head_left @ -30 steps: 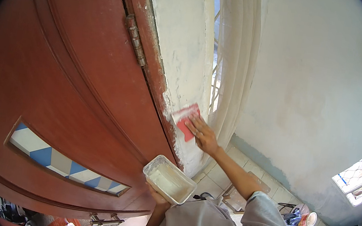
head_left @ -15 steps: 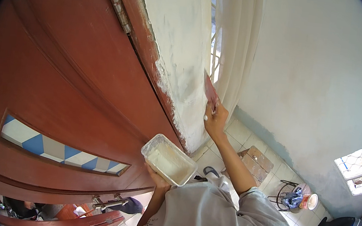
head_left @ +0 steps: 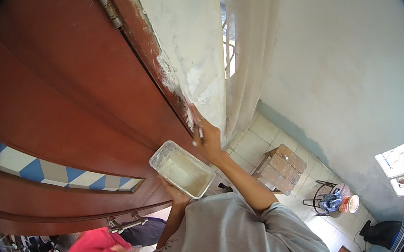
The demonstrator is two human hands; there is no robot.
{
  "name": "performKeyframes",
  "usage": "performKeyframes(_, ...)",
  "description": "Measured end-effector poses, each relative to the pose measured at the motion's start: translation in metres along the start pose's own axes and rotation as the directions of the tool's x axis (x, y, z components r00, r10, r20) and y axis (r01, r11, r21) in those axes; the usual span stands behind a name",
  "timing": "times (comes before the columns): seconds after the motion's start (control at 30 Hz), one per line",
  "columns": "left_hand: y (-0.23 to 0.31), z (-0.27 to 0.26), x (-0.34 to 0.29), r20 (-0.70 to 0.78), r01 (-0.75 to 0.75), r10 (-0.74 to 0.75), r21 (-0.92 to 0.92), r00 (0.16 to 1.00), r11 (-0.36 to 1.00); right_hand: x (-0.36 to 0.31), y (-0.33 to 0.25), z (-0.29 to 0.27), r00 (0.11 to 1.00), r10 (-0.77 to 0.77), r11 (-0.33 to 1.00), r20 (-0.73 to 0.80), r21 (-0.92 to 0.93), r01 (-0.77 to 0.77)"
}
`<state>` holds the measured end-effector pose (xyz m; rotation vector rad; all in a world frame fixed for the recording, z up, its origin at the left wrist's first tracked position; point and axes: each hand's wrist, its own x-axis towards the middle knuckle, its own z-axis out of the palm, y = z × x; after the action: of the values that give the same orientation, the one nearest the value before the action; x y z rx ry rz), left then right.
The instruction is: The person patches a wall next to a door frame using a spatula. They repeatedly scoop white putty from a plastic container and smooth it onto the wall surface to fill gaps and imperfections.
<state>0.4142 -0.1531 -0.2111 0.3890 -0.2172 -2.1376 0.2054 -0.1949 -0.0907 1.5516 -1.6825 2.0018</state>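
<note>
My left hand [head_left: 173, 191] supports a white plastic tub [head_left: 157, 160] from below, its fingers against the side next to the door. Pale putty [head_left: 183, 174] lies inside, and dried smears coat the rim. My right hand [head_left: 208, 139] is closed around a putty knife [head_left: 193, 115], largely hidden by the fingers. Its blade is at the edge of the white wall strip [head_left: 175, 17], beside the reddish-brown door frame [head_left: 146, 28]. Fresh white patches mark the wall just above the hand, and rough white filler runs along the frame edge.
The brown door [head_left: 75, 90] fills the left. A curtain [head_left: 249, 46] hangs beside a barred window. On the tiled floor stand a wooden stool [head_left: 283, 169] and a round stool [head_left: 324, 199] with a bucket [head_left: 350, 203]. A person in a red shirt [head_left: 96, 247] is beyond the door.
My right hand has moved the putty knife left, from the window-side edge to the door frame side. A fresh white patch shows on the wall. The red-shirted person has come into view.
</note>
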Motion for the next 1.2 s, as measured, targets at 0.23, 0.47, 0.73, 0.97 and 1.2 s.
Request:
performKeyframes(0.23, -0.001, -0.044, 0.004, -0.004, 0.026, -0.026, 0.031, 1.000, 0.999, 0.074, 0.042, -0.023, 0.955, 0.151, 0.963, -0.256, -0.178, -0.200)
performKeyframes(0.47, -0.004, -0.031, 0.008, -0.048, 0.021, -0.019, 0.043, 0.999, 0.999, 0.038, 0.014, 0.017, 0.989, 0.146, 0.986, 0.022, -0.090, -0.143)
performKeyframes(0.73, -0.007, -0.027, 0.013, -0.003, 0.136, -0.136, 0.035, 0.991, 0.990, 0.045, 0.033, -0.034, 0.992, -0.051, 0.990, -0.118, -0.139, 0.034)
performKeyframes(0.97, -0.010, -0.047, 0.011, -0.064, 0.072, -0.068, 0.062, 0.996, 0.995, 0.032, 0.018, 0.012, 0.996, 0.078, 0.992, -0.053, -0.095, -0.083)
performKeyframes(1.2, -0.003, -0.026, 0.004, -0.112, 0.081, -0.077, 0.030, 0.991, 0.996, -0.022, 0.017, -0.026, 0.979, 0.191, 0.979, 0.070, 0.063, -0.195)
